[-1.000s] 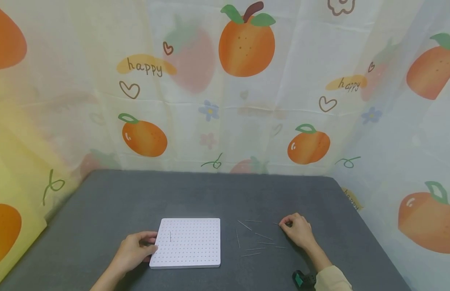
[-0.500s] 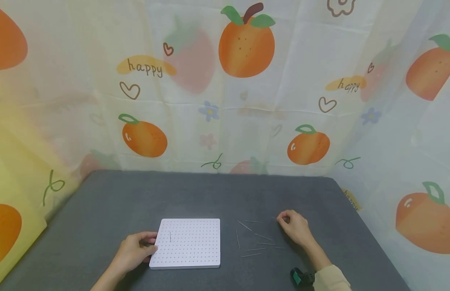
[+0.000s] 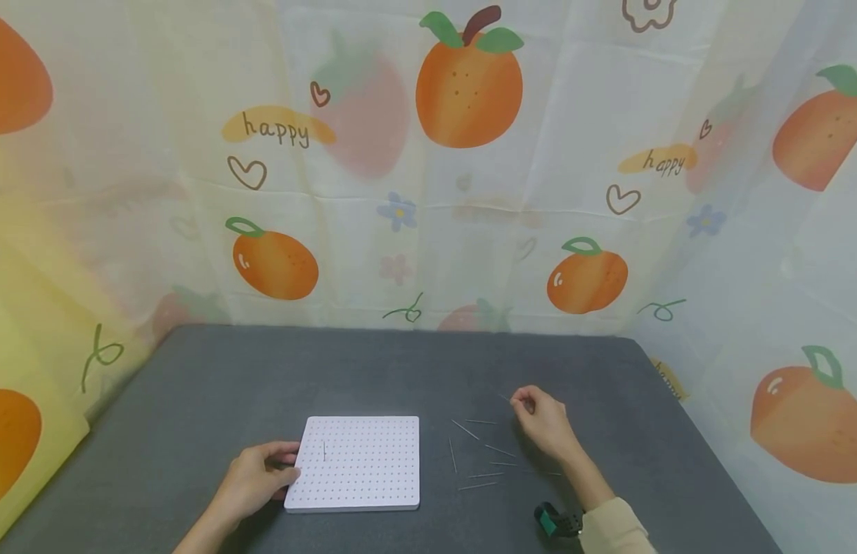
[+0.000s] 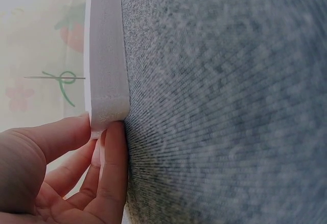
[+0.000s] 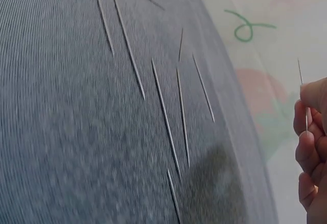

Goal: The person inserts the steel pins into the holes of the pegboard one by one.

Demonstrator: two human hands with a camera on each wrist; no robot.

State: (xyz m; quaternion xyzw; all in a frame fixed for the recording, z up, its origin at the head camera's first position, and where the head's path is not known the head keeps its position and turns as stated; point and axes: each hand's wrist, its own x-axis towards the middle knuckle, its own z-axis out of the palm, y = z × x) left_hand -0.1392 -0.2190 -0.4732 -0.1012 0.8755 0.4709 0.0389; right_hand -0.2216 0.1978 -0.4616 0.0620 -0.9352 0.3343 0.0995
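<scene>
A white pegboard (image 3: 362, 469) with rows of small holes lies on the grey table. My left hand (image 3: 251, 481) pinches its left edge; in the left wrist view the thumb is on the upper face and fingers touch the side and underside. One thin needle (image 4: 56, 77) stands upright in the board, near its back left. My right hand (image 3: 545, 423) is raised above the table, right of the board, and pinches another needle (image 5: 300, 71) between thumb and fingers. In the right wrist view the needle's thin end sticks out past the fingertips.
Several loose needles (image 3: 485, 475) lie scattered on the table (image 3: 373, 373) between the board and my right hand. A black and green wrist device (image 3: 556, 523) shows by the right sleeve (image 3: 615, 527). Behind the table hangs a fruit-print curtain (image 3: 373, 254).
My right hand has lifted off the table at the far right and moved up and left, with the needle in its fingers. The left hand and the board have not moved.
</scene>
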